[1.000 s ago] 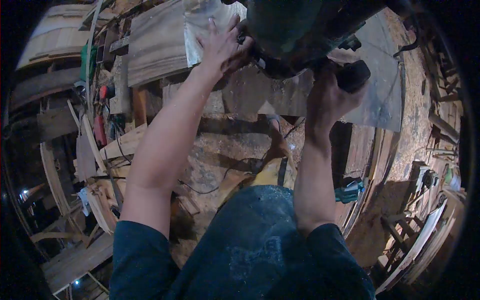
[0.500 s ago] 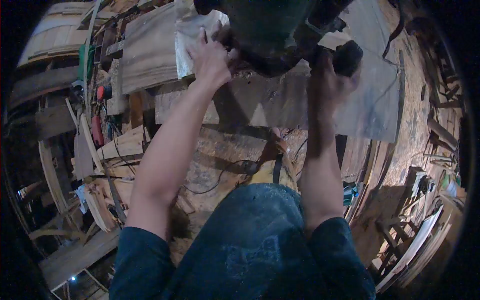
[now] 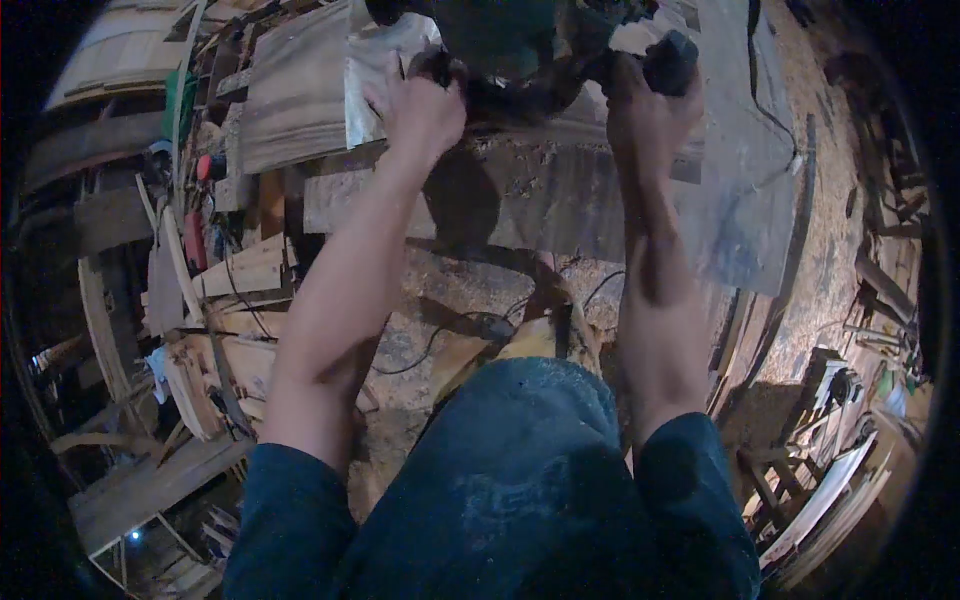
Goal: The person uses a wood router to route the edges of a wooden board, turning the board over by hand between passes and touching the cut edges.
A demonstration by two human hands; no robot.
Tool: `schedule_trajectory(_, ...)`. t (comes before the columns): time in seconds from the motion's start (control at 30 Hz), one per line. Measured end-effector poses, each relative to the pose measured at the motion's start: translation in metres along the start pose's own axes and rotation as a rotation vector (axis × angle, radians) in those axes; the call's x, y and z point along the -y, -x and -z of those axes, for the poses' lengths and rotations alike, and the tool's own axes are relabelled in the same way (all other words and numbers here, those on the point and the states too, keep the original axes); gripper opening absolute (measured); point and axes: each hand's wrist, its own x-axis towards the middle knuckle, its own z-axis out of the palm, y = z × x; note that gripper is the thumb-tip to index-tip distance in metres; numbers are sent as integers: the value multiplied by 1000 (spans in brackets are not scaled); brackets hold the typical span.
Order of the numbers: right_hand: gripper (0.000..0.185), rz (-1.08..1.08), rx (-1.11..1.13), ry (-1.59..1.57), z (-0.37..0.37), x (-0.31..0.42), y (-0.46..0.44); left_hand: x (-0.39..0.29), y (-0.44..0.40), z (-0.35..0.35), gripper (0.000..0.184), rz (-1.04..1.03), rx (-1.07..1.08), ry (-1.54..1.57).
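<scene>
At the top of the head view, a dark green power tool with two black side knobs, which looks like a router (image 3: 505, 35), stands over wooden boards (image 3: 560, 195). My left hand (image 3: 425, 110) is closed around the left knob, with one finger sticking out. The right knob is in my right hand (image 3: 652, 112), fingers wrapped about it. A pale, shiny sheet (image 3: 362, 115) lies just left of my left hand. The tool's base and whatever lies under it are hidden or too dark to make out.
A wide board (image 3: 290, 90) lies at upper left. A cord (image 3: 765, 110) runs down the right side of the boards. Wood scraps (image 3: 195, 390) and a red-handled tool (image 3: 194, 238) lie at left. Sawdust covers the floor (image 3: 410, 300), and more offcuts (image 3: 830, 500) are piled lower right.
The router and my hands have moved away from me and a little to the left. Both hands stay on the knobs. More of the board nearest me shows now.
</scene>
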Motion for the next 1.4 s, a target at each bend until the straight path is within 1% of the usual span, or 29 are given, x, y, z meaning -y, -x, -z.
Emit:
schedule_trajectory(0.03,18,-22,11,-39,5,6,9,-2,12,4,42,-16,-49,-27)
schedule_trajectory(0.13,23,-125,-25,161,22,8,30,-3,33,16,46,-59,83,-140)
schedule_trajectory(0.2,26,-131,-73,178,33,-2,43,2,48,15,47,-98,178,-319)
schedule_trajectory(0.27,27,-178,-99,140,37,4,53,3,56,20,47,-108,201,-302)
schedule_trajectory(0.33,27,-263,-100,49,37,22,62,-5,61,29,47,-98,146,-86)
schedule_trajectory(0.43,29,-182,-134,74,38,16,62,-3,62,26,55,-104,149,-127)
schedule_trajectory(0.53,29,-280,-123,-2,36,19,57,-11,59,42,61,-146,188,-145)
schedule_trajectory(0.63,55,-338,-43,-178,34,12,46,-14,48,38,65,-24,189,-78)
schedule_trajectory(0.7,36,-367,34,-55,29,21,28,-18,42,38,55,67,181,62)
schedule_trajectory(0.73,27,-379,70,12,26,25,16,-20,35,37,53,86,174,71)
schedule_trajectory(0.77,27,-285,106,32,24,14,7,-22,28,35,51,106,166,80)
schedule_trajectory(0.83,29,-103,176,73,19,-13,-11,-20,15,27,52,103,146,-34)
schedule_trajectory(0.9,41,-197,214,-17,7,-14,-32,2,-1,-10,51,43,105,-16)
schedule_trajectory(0.93,47,-252,235,-58,2,-14,-42,5,-10,-16,53,26,85,-25)
schedule_trajectory(0.97,50,-204,263,-119,-4,-27,-53,9,-20,-22,56,9,65,-34)
schedule_trajectory(1.03,52,-146,307,-136,-20,-27,-80,5,-45,-17,67,-6,14,-92)
schedule_trajectory(1.07,53,-116,325,-145,-28,-27,-94,3,-60,-14,67,34,59,-141)
schedule_trajectory(1.1,55,-142,351,-134,-35,-29,-106,-1,-74,-10,67,74,107,-189)
schedule_trajectory(1.17,58,-189,400,-114,-46,-36,-130,-5,-103,-8,67,168,216,-163)
schedule_trajectory(1.2,59,-223,426,-162,-51,-43,-140,-7,-118,-7,68,216,270,-153)
schedule_trajectory(1.27,61,-278,475,-263,-60,-55,-155,-10,-136,-2,69,239,276,-81)
schedule_trajectory(1.3,62,-223,462,-245,-61,-55,-157,-10,-138,-4,72,227,221,-124)
schedule_trajectory(1.33,63,-168,449,-227,-62,-53,-159,-7,-138,-5,72,235,291,-135)
schedule_trajectory(1.37,63,-99,435,-290,-64,-57,-157,-4,-138,-4,71,245,359,-146)
schedule_trajectory(1.4,63,-36,414,-311,-69,-74,-158,-5,-138,8,70,204,387,-110)
